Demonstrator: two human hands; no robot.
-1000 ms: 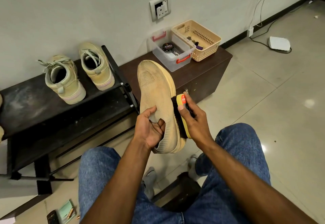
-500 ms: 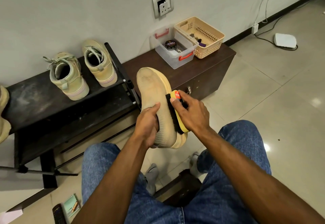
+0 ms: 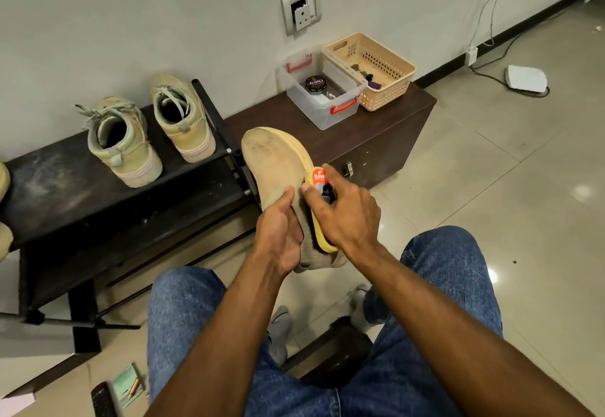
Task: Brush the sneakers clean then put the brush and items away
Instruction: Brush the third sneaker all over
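A tan knit sneaker (image 3: 275, 161) is held up in front of my knees, toe pointing away from me. My left hand (image 3: 280, 230) grips it around the heel and opening. My right hand (image 3: 343, 212) grips a yellow shoe brush (image 3: 319, 220) with an orange label, its bristles pressed against the sneaker's right side. Two pale green high-top sneakers (image 3: 121, 145) (image 3: 181, 118) stand on the black shoe rack (image 3: 49, 194) at the left.
A clear box (image 3: 322, 112) with red handles holds a polish tin (image 3: 316, 84), beside a beige basket (image 3: 386, 89), both on a brown cabinet (image 3: 386, 135). A notepad, pen and remote (image 3: 103, 400) lie on the floor. Cables and a white device (image 3: 525, 78) lie on the tiles at right.
The brush has slid along the sneaker's side towards the toe. The sneaker has turned so its right side faces the brush, and my left hand has shifted its grip at the heel.
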